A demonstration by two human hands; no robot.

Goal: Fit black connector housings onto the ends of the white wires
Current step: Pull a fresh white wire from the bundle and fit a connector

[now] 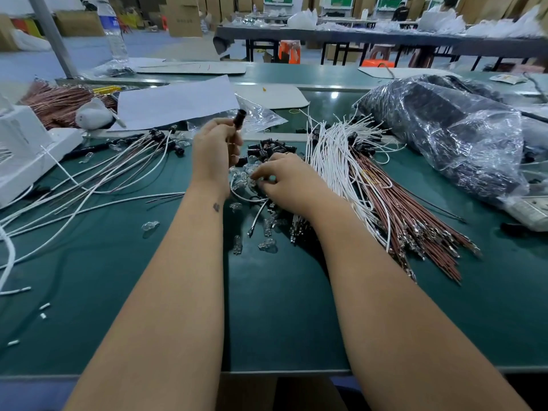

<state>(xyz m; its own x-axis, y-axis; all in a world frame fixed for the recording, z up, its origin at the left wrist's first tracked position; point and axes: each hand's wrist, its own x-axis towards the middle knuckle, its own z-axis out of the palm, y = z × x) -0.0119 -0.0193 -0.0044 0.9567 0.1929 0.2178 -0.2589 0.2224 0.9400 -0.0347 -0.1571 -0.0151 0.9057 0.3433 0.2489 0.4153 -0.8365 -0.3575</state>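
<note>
Head camera looks forward and down, close over the workbench (89, 292).

Factory assembly hall, seen from a green work table (267, 321).

On the table lie a bundle of white wires (332, 161), brown wires (409, 221) beside it, and a heap of black connector housings (271, 149) just left of the bundle. A plastic bag of dark parts (450, 134) sits to the table's right. Behind the table stand more long benches (385, 40), stacked cardboard boxes (184, 19), orange stools (289, 51) and seated workers (400, 11).
</note>
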